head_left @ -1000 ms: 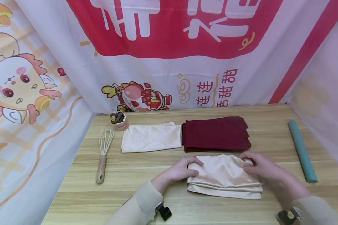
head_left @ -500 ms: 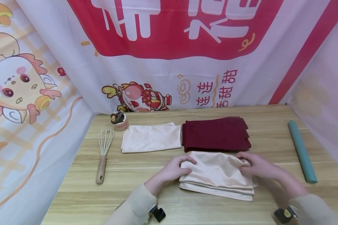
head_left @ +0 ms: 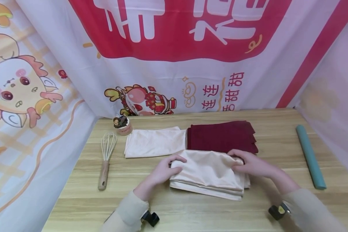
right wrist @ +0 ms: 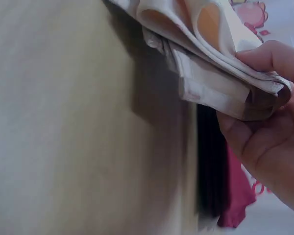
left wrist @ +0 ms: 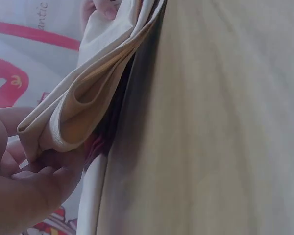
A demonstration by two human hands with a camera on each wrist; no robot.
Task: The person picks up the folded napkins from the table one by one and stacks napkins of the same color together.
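A folded cream satin cloth [head_left: 207,170] hangs between my two hands, its layers looping at the ends in both wrist views. My left hand [head_left: 164,168] grips its left end, fingers underneath and thumb near the top in the left wrist view. At the other end my right hand [head_left: 250,163] pinches the layers, with the thumb [right wrist: 267,56] on top and fingers below. In the right wrist view the cloth stands off the table, with a shadow under it. Its far edge overlaps a folded dark red cloth [head_left: 220,137] in the head view.
Left of the red cloth lies a folded white cloth [head_left: 155,141]. A small cupcake-like cup [head_left: 123,125] stands at the back left, above a whisk [head_left: 105,161] with a wooden handle. A teal rod [head_left: 311,157] lies along the right side of the wooden table [head_left: 84,206].
Both hands have carried the cream cloth to the left and slightly toward the back, so it now overlaps the red cloth's front edge. The other things have stayed in place.
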